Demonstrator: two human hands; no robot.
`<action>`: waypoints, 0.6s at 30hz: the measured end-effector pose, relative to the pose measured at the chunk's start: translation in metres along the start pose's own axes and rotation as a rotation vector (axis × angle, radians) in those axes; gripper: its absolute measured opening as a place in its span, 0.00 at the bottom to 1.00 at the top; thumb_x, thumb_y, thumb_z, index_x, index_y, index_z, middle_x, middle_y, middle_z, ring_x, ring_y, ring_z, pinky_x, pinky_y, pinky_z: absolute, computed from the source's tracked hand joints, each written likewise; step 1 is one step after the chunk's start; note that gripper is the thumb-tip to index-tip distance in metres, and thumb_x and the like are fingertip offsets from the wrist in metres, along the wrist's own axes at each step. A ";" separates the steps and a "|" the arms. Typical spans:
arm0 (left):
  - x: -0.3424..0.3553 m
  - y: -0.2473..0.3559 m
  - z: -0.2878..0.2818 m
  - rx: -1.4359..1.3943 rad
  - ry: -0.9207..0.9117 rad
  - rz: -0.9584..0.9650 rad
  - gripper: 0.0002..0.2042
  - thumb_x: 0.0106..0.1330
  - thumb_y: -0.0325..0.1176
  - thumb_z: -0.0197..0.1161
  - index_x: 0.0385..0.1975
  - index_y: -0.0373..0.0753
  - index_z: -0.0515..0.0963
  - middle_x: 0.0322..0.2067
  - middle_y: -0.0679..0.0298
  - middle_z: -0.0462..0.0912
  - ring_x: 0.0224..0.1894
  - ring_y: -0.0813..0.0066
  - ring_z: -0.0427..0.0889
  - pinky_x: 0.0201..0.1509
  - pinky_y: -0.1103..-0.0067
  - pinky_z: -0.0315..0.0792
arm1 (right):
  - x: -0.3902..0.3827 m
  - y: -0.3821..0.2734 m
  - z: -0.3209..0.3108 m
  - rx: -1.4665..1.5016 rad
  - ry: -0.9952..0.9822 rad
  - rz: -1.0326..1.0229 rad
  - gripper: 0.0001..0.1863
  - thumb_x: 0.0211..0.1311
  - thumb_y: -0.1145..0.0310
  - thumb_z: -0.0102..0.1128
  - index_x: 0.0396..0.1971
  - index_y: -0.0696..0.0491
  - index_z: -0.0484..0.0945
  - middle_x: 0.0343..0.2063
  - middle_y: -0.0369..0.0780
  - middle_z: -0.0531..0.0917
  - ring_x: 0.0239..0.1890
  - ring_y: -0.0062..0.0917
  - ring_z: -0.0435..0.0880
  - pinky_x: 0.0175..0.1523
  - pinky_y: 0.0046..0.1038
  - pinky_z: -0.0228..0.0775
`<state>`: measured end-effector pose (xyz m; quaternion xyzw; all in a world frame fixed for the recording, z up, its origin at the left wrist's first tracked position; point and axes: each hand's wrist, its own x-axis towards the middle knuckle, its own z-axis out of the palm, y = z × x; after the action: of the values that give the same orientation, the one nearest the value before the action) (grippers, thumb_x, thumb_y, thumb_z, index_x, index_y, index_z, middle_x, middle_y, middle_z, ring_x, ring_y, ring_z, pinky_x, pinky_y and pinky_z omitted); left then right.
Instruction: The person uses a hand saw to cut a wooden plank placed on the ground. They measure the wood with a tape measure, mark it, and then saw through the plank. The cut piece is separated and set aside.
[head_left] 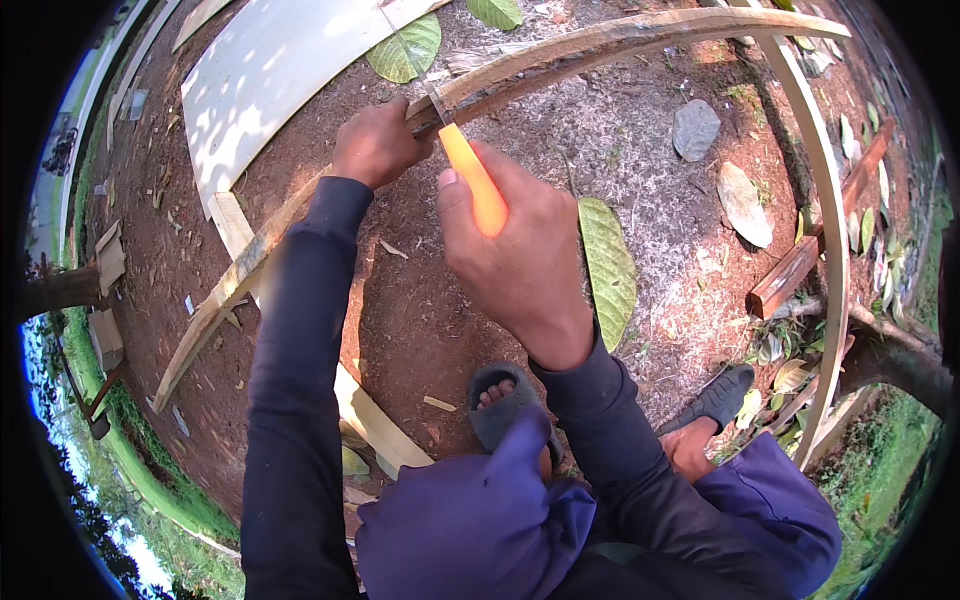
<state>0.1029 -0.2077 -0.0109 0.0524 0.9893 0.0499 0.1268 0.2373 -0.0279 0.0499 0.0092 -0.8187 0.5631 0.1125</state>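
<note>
My right hand (520, 255) is closed round the orange handle of a handsaw (472, 185), its thumb along the side. The narrow blade points away from me and crosses a long wooden plank (580, 60) at its near edge; how deep it sits in the wood I cannot make out. Just left of the blade, my left hand (378, 145) grips the same plank, fingers over its edge and partly hidden. The plank runs from the lower left up to the far right, with a rough, dark face toward me.
Under the plank's left part lies a pale timber piece (385, 425); another long strip (825, 220) stretches along the right. A white board (290, 80) lies at the far left. Large leaves (606, 265) and a reddish timber block (785, 275) lie on the soil. My sandalled foot (500, 400) is below.
</note>
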 end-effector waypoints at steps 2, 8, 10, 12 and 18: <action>-0.004 -0.007 0.005 0.052 0.006 0.004 0.26 0.59 0.51 0.73 0.49 0.36 0.80 0.40 0.46 0.89 0.44 0.47 0.89 0.53 0.58 0.82 | -0.026 0.006 -0.004 0.048 -0.020 0.076 0.17 0.67 0.69 0.65 0.51 0.64 0.83 0.26 0.51 0.86 0.24 0.30 0.88 0.31 0.31 0.77; 0.000 -0.005 -0.001 0.067 -0.003 -0.010 0.26 0.59 0.51 0.73 0.47 0.35 0.80 0.39 0.46 0.89 0.43 0.49 0.90 0.52 0.59 0.82 | -0.087 -0.003 -0.053 0.091 -0.068 0.065 0.22 0.67 0.73 0.62 0.59 0.67 0.79 0.39 0.52 0.90 0.34 0.28 0.92 0.40 0.27 0.81; 0.001 0.004 0.002 0.044 0.025 0.009 0.25 0.59 0.51 0.73 0.46 0.35 0.81 0.40 0.46 0.89 0.44 0.47 0.89 0.53 0.58 0.82 | -0.018 0.006 -0.014 0.045 -0.031 0.113 0.17 0.68 0.68 0.64 0.52 0.62 0.84 0.30 0.52 0.87 0.29 0.33 0.91 0.35 0.32 0.78; 0.006 -0.003 0.004 0.035 0.056 0.029 0.25 0.60 0.50 0.72 0.47 0.35 0.80 0.39 0.46 0.89 0.45 0.47 0.89 0.53 0.59 0.82 | 0.003 0.003 -0.002 -0.001 0.005 0.002 0.17 0.67 0.67 0.64 0.51 0.60 0.85 0.26 0.52 0.85 0.24 0.40 0.87 0.32 0.34 0.77; 0.007 -0.013 0.003 0.081 0.023 -0.019 0.26 0.63 0.56 0.71 0.48 0.39 0.81 0.38 0.48 0.89 0.42 0.49 0.90 0.50 0.56 0.82 | -0.082 0.015 -0.052 0.041 -0.047 -0.053 0.23 0.65 0.71 0.65 0.58 0.65 0.78 0.41 0.55 0.89 0.32 0.41 0.93 0.35 0.35 0.84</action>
<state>0.0958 -0.2198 -0.0167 0.0474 0.9923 0.0090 0.1138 0.3238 0.0163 0.0380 0.0465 -0.8089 0.5761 0.1077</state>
